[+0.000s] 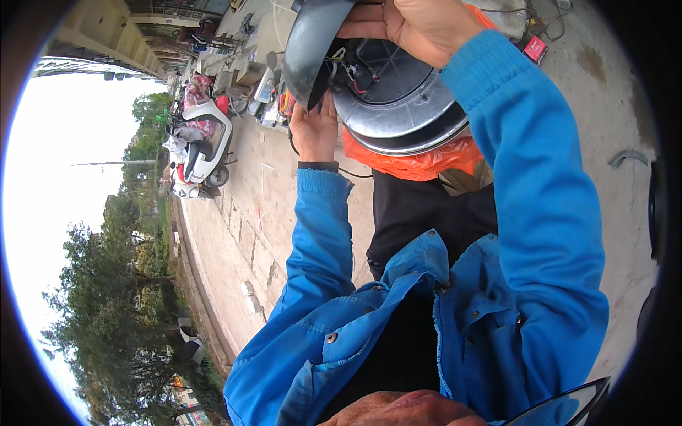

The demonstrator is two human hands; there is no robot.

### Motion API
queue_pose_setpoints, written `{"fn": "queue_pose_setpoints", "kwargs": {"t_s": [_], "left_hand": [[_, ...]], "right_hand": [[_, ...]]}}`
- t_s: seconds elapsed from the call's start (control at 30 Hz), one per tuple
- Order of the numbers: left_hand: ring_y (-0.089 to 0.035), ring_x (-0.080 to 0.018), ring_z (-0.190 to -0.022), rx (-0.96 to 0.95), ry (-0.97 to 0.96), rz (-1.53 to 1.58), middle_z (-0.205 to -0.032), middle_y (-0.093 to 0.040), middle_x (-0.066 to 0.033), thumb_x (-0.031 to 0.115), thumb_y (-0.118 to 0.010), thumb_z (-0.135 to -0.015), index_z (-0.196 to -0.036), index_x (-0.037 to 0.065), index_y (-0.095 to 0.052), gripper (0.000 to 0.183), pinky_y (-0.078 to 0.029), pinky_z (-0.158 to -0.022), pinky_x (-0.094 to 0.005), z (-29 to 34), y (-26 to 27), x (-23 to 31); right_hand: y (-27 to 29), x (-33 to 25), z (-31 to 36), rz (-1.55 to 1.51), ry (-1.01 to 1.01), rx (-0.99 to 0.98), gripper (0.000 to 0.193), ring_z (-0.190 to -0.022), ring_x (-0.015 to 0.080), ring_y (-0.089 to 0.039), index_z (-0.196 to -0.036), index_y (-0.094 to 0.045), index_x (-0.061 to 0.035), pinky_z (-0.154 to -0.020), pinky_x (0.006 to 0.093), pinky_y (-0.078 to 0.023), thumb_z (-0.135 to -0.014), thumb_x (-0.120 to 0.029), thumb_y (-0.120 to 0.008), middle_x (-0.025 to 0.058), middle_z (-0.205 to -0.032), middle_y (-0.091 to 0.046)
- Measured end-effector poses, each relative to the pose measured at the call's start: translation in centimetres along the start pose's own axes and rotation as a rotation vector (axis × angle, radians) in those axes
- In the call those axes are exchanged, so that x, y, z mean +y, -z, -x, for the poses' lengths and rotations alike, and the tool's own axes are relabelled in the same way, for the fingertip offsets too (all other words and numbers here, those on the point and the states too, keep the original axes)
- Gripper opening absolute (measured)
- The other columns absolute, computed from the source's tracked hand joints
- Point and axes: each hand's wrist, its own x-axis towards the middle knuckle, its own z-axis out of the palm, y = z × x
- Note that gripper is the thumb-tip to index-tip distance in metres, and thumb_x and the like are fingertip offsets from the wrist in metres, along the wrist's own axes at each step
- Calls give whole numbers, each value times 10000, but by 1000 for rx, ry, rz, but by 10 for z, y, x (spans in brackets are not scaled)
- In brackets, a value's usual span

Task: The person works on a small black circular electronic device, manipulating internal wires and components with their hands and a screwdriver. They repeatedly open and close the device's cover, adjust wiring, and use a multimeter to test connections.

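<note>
A dark, dome-shaped round cover [304, 53] stands tilted on edge at the top of the head view, between both my hands. My left hand [316, 131] grips its lower edge from below, fingertips partly hidden behind the rim. From the other side, my right hand [419, 28] presses its fingers on the cover's inner face; the thumb is not clear. Beside the cover lies a round housing [391, 117] with a shiny metal rim and black inside. Thin coloured wires [349, 69] run between the two parts. An orange plastic bag [408, 165] lies under the housing.
A white scooter [213, 145] is parked at the left. Boxes and clutter [259, 89] line the ground beyond my left hand. At upper right lie a small red box [535, 50] and cables, with a grey curved piece [629, 157] farther right. Trees [106, 305] stand far left.
</note>
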Motion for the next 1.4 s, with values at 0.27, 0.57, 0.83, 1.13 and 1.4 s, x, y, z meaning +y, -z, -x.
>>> {"fn": "queue_pose_setpoints", "kwargs": {"t_s": [0.27, 0.57, 0.83, 1.13, 1.4], "left_hand": [[-600, -330, -1334, -23, -84, -3, -1384, -666, -181, 162, -492, -1068, -1331, -45, -607, 354, -431, -1207, -439, 3, 4, -10], [-601, -291, -1281, -60, 26, 13, -1314, -650, -116, 180, -630, -1042, -1327, 20, -606, 328, -480, -1097, -440, -3, 19, -1], [-614, -317, -1261, -220, 19, -81, -1384, -612, -148, 207, -607, -1074, -1421, -4, -522, 414, -503, -1066, -448, 1, 19, 22], [-655, -197, -1087, -49, -40, -277, -1255, -662, -123, 216, -683, -1033, -1492, -29, -503, 551, -544, -933, -354, -7, 22, 35], [-648, -161, -1104, -87, -135, -310, -1248, -679, -83, 219, -704, -1017, -1366, -1, -618, 421, -521, -967, -340, -8, 29, 39]], "right_hand": [[14, -4, 12, 16, -45, 36, 221, -1055, 304, -754, -1207, -626, 4, -902, 467, -644, -990, -28, -651, 160, -1175, -730], [43, -35, 34, 124, -29, -75, 287, -1097, 266, -742, -1288, -607, 38, -943, 441, -630, -1034, -95, -628, 158, -1207, -736], [47, -38, 51, 159, -120, 111, 366, -1238, 335, -676, -1393, -529, 104, -1063, 518, -552, -1054, -32, -508, 220, -1386, -658], [55, -34, 61, 89, -162, 167, 539, -1409, 382, -544, -1462, -481, 106, -1196, 565, -408, -930, 22, -480, 226, -1512, -573], [72, -22, 74, 35, -152, 362, 629, -1453, 366, -497, -1500, -460, 79, -1242, 548, -355, -877, -3, -482, 208, -1542, -550]]}}
